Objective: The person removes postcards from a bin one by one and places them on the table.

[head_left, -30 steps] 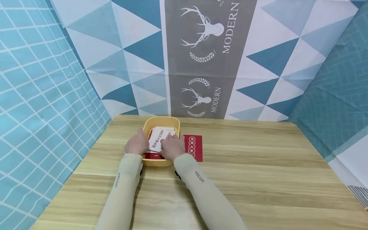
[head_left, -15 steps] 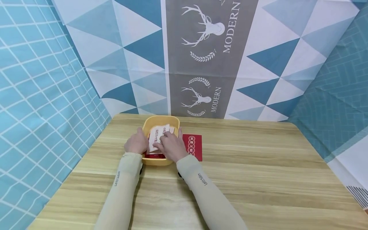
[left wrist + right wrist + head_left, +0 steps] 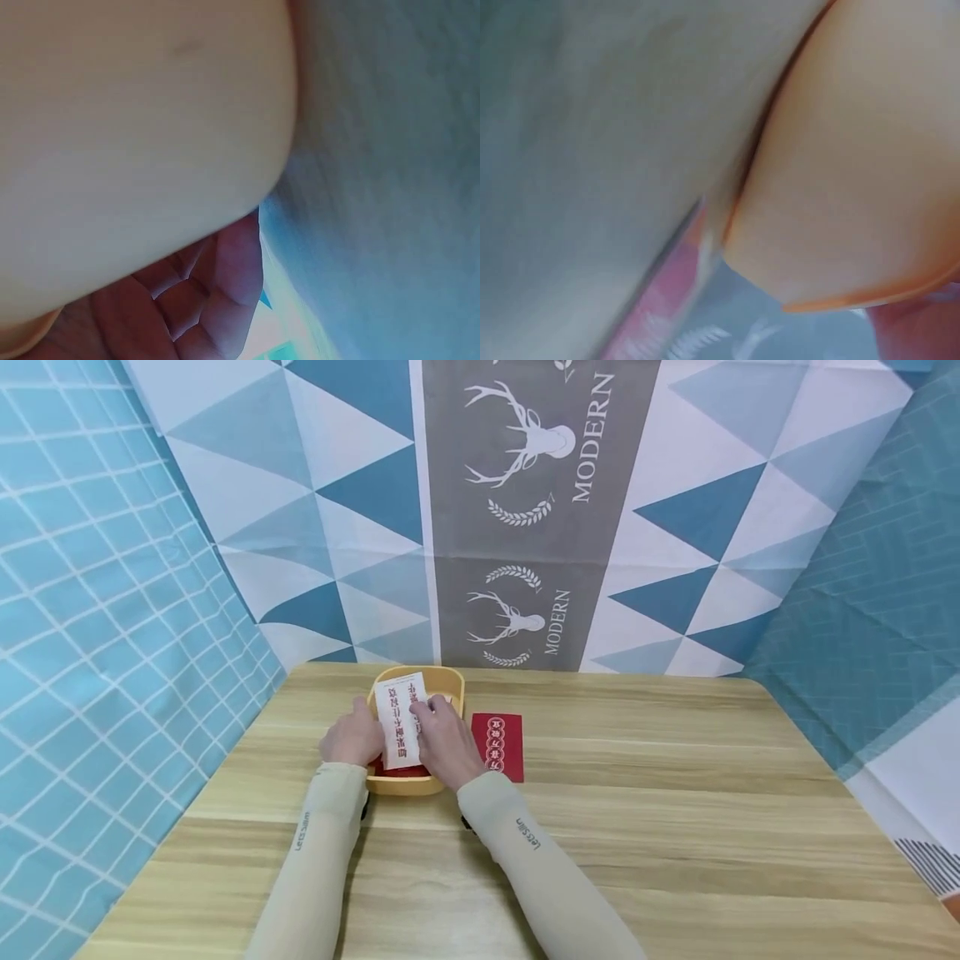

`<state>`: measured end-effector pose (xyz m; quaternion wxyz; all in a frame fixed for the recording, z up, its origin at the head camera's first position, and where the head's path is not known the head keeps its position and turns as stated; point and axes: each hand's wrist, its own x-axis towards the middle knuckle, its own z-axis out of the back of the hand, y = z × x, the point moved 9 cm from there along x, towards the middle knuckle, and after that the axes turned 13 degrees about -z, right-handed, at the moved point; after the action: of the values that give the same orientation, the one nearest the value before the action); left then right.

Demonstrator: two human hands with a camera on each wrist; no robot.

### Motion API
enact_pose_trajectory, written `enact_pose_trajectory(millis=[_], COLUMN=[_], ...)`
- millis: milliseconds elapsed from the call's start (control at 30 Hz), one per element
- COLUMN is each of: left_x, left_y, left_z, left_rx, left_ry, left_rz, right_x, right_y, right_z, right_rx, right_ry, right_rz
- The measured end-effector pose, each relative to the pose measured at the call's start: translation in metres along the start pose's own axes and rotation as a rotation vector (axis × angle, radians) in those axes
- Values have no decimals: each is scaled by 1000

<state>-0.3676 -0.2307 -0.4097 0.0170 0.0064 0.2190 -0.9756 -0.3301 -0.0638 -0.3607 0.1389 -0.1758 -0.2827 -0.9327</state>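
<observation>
A yellow plastic basket point(image 3: 408, 787) stands at the back left of the table. My left hand point(image 3: 351, 737) grips its left side; in the left wrist view, the fingers point(image 3: 225, 300) of that hand curl beside the basket's wall point(image 3: 135, 142). Over the basket's right rim, my right hand point(image 3: 448, 745) pinches a white card point(image 3: 397, 718) printed with red characters. The card tilts above the basket, its left edge close to the left hand. Red cards point(image 3: 397, 772) show beneath it inside the basket. Most of the basket's contents are hidden by the white card and the hands.
A red card point(image 3: 506, 747) with white round emblems lies flat on the wooden table point(image 3: 660, 818), just right of the basket. A patterned cloth backdrop point(image 3: 517, 527) rises behind the table's back edge, and a blue checked cloth point(image 3: 112, 610) borders the left side.
My right hand has lifted and turned the white card from the pile, so it stands higher and farther left. My left hand has stayed at the basket's left side.
</observation>
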Motion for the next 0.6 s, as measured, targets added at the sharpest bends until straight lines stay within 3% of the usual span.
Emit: enact_pose_trajectory(millis=[167, 300, 433, 600], left_x=[-1, -1, -2, -2], left_y=[1, 0, -1, 0], left_z=[-3, -5, -2, 2], left_rx=[25, 30, 35, 31], left_ry=[-14, -23, -30, -38], left_rz=[0, 5, 8, 8], right_x=[0, 2, 5, 6], right_y=[-31, -68, -97, -125], right_z=[23, 62, 99, 121], right_rx=[377, 660, 754, 714], right_ry=[-8, -54, -55, 26], right_rz=[-206, -384, -487, -543])
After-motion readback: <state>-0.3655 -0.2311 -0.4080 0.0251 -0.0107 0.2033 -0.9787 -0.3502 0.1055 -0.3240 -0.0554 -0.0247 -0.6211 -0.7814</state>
